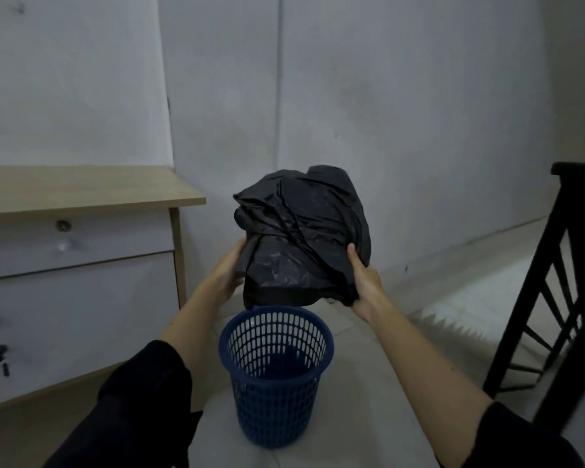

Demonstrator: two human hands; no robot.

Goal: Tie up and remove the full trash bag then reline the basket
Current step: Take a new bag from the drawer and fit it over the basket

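A bulging black trash bag (303, 236) hung in the air just above a blue mesh basket (276, 376) that stood on the floor. The left hand (228, 273) cupped the bag at nine o'clock; the right hand (363, 282) gripped it at four o'clock. A wooden desk (81, 194) stood at ten o'clock, a black chair (568, 282) at three.

Black trash bag (301, 231), blue perforated basket (276, 376), pale wood desk (81, 190).
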